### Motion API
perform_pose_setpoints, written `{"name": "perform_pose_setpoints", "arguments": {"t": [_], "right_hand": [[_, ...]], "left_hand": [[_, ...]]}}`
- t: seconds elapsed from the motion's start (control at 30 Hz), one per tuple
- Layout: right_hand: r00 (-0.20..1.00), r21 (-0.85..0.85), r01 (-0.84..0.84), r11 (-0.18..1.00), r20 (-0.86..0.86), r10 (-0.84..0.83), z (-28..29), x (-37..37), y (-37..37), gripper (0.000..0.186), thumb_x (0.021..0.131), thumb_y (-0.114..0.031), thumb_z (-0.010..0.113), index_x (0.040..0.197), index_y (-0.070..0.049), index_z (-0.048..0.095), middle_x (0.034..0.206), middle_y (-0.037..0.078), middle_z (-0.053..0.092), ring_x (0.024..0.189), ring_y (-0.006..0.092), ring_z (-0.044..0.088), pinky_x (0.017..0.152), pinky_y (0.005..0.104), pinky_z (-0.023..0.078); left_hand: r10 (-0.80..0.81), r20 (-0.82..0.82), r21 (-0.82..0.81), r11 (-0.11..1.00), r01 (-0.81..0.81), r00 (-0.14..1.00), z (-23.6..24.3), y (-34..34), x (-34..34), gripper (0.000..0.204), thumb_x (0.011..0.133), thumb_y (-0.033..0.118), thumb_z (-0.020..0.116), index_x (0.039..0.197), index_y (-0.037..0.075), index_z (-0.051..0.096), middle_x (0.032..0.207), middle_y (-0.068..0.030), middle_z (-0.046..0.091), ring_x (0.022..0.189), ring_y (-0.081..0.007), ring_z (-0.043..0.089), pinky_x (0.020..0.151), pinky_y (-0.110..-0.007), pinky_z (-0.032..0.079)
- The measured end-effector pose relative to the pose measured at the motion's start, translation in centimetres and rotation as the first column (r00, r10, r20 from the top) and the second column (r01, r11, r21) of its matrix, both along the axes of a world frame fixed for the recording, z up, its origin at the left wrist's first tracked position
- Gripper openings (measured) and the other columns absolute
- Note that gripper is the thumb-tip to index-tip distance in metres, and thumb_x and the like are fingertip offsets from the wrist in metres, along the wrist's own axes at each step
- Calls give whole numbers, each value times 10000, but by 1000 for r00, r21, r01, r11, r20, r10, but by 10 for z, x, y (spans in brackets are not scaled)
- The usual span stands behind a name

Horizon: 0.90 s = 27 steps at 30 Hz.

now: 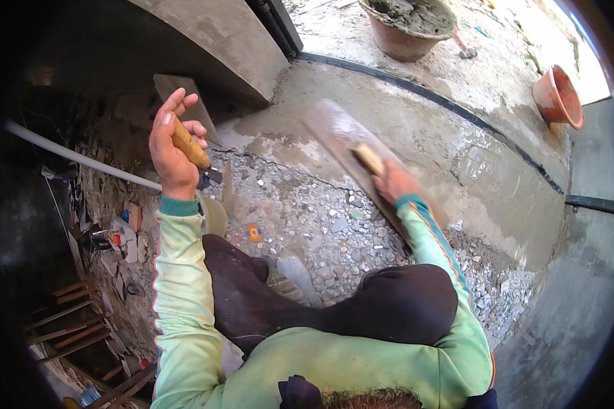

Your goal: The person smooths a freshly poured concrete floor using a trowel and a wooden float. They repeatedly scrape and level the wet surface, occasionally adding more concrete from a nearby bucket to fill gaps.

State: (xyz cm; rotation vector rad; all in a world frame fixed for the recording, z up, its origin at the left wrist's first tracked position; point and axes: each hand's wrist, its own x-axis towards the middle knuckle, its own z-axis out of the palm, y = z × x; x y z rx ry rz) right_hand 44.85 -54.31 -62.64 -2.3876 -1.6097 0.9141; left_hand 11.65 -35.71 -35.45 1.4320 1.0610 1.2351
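Note:
My left hand [173,146] is raised at the left with a trowel [192,144] in it. The trowel's wooden handle lies between thumb and fingers, some fingertips lifted, and its blade is seen nearly edge-on. My right hand [396,181] grips the wooden handle of a long, flat plastering float [341,133], blurred by motion. The float lies slantwise across a smoothed strip of wet grey mortar [518,218] and its rough near edge. Below it, loose gravel [320,211] covers the ground between the mortar and my bent knees.
Beyond a dark metal floor rail [450,105] stands a bucket [406,31] of wet mortar. Farther right, an orange bucket [558,97] lies tilted. A grey pillar [218,41] rises at far left. A grey hose [82,157] crosses on the left, near rubble and wooden slats [71,334].

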Motion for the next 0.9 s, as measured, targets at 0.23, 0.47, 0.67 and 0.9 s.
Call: {"name": "perform_pose_setpoints", "arguments": {"t": [0.23, 0.47, 0.67, 0.9], "right_hand": [[989, -46, 133, 990, 71, -130, 5, 42, -92, 516, 953, -532, 598, 1193, -80, 529, 927, 248, 721, 835, 458, 699, 737, 569, 538], [989, 94, -149, 984, -10, 150, 1, -38, 52, 467, 969, -495, 579, 1169, -79, 506, 975, 245, 730, 873, 446, 709, 771, 560, 547], [998, 35, 47, 998, 32, -48, 4, -14, 97, 466, 985, -478, 548, 1222, -78, 512, 993, 238, 734, 918, 452, 709, 808, 571, 539], [933, 103, 328, 939, 121, -339, -20, 28, -23, 540, 986, -536, 516, 1306, -102, 501, 871, 259, 714, 822, 473, 692, 704, 589, 521]], "left_hand": [[42, 40, 56, 997, -44, 998, 20, -1, -22, 591, 989, 387, 449, 1409, -16, 546, 1315, -173, 621, 753, -118, 598, 615, -241, 496], [24, 42, 5, 1000, -24, 999, 11, 4, -17, 584, 977, 379, 473, 1404, -12, 553, 1278, -158, 646, 715, -117, 610, 578, -244, 494], [42, -41, 0, 999, -42, 998, 8, -10, -32, 592, 985, 394, 462, 1407, -12, 547, 1292, -164, 630, 712, -123, 602, 578, -246, 495], [38, 16, 1, 999, -38, 999, 20, -13, -39, 614, 985, 418, 460, 1410, -18, 543, 1305, -168, 621, 730, -120, 598, 591, -242, 497]]}}
